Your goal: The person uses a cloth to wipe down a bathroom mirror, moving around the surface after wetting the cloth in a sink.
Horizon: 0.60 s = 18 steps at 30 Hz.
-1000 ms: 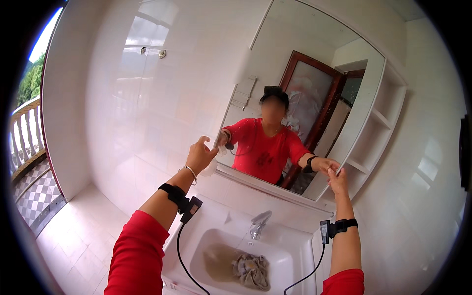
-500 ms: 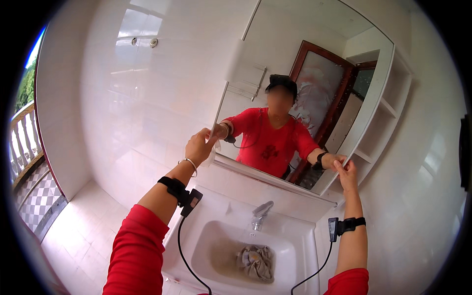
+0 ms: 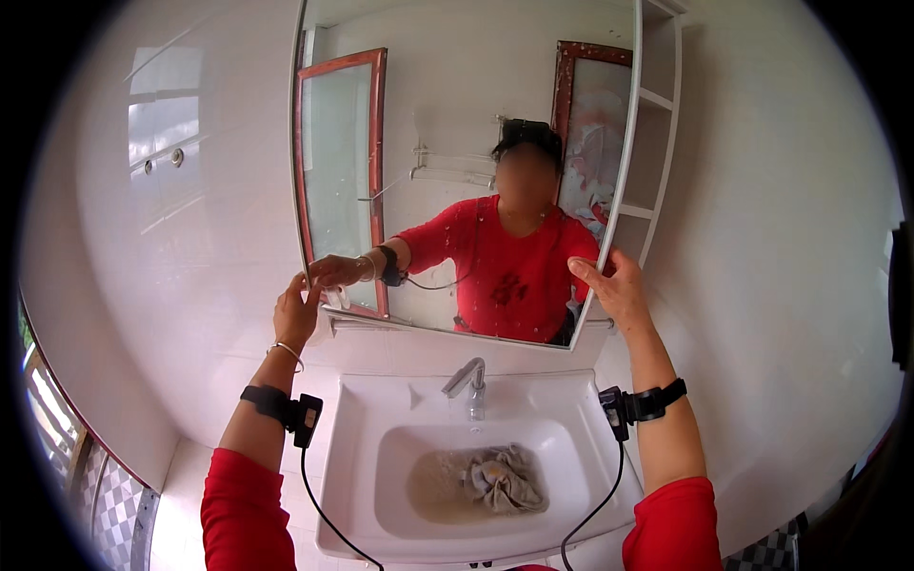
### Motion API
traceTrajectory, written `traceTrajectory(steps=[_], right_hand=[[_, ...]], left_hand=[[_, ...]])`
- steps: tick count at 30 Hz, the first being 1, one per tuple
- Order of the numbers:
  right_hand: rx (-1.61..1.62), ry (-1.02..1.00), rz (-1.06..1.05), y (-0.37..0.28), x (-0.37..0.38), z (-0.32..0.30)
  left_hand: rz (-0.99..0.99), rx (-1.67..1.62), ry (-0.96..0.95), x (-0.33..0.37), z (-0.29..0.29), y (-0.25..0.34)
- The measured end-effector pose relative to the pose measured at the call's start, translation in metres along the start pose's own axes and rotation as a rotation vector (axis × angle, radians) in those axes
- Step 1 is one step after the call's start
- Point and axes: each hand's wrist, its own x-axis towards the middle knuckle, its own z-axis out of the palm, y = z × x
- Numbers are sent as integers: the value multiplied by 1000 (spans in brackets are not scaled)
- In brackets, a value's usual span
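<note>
A large frameless-looking mirror with a thin pale edge hangs above the sink, its right side standing out from the wall. My right hand grips its right edge, thumb on the glass and fingers behind. At the lower left edge, my left hand is closed with its fingertips on the mirror's side; the exact grip is partly hidden. Below is a white sink with a chrome faucet. A crumpled grey cloth lies in cloudy water in the basin.
White open shelves rise along the mirror's right side. Wall fittings stick out from the glossy tiles at the left. A balcony railing shows beyond the left opening. Black cables hang from both wrist straps, over the sink's edges.
My view has levelled and shifted. The mirror's right side has swung outward from the shelves, and its reflection now shows another door frame. My right hand has changed from a fingertip pinch to a wider hold.
</note>
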Motion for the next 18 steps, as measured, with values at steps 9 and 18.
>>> traceTrajectory(steps=[9, 18], right_hand=[[173, -51, -208, -2, -36, -10], [339, -17, -508, -21, -84, -10]], left_hand=[[10, 192, -96, 4, 0, -28], [24, 263, -171, 25, 17, -24]])
